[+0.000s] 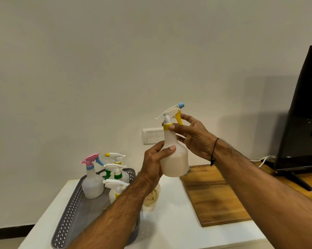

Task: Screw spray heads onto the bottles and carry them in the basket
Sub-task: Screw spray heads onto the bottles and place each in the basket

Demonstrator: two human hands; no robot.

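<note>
while the left hand point(152, 163) wraps curled fingers round the pale bottle point(173, 159) held up at the frame's centre, the right hand point(193, 136) pinches the yellow collar of its spray head point(172, 114). at eight o'clock, the grey basket point(69, 212) on the white table point(169, 230) holds four upright bottles with heads on, one pink-and-blue point(92, 177).

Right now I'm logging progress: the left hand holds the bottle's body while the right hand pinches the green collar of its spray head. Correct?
Nearly. In the head view the collar is yellow, not green. The left hand holds the bottle; the right hand pinches the collar.
</note>
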